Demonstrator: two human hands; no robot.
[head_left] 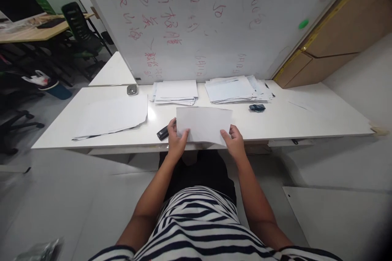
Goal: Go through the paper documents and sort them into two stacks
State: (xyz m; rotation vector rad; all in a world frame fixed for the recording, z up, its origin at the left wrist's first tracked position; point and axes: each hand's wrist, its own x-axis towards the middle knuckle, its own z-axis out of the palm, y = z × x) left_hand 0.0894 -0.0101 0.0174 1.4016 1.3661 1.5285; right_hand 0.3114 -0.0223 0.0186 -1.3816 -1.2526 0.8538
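Note:
A sheet of white paper [204,124] is held up over the front edge of the desk, between both hands. My left hand [177,140] grips its left edge, thumb on the near face and fingers behind. Its right edge is pinched by my right hand [233,140] in the same way. Whether it is one sheet or a few together I cannot tell. A black stapler-like object [163,133] lies beside my left hand, partly hidden by it. Behind the held paper are two stacks of papers, a left one [176,91] and a wider right one [234,89].
Large white sheets [113,116] lie on the left of the white desk [284,124]. A dark blue item [257,108] and a small grey device [132,89] rest on it too. Behind stands a whiteboard [196,20] with red writing; cardboard boxes [346,28] are at right.

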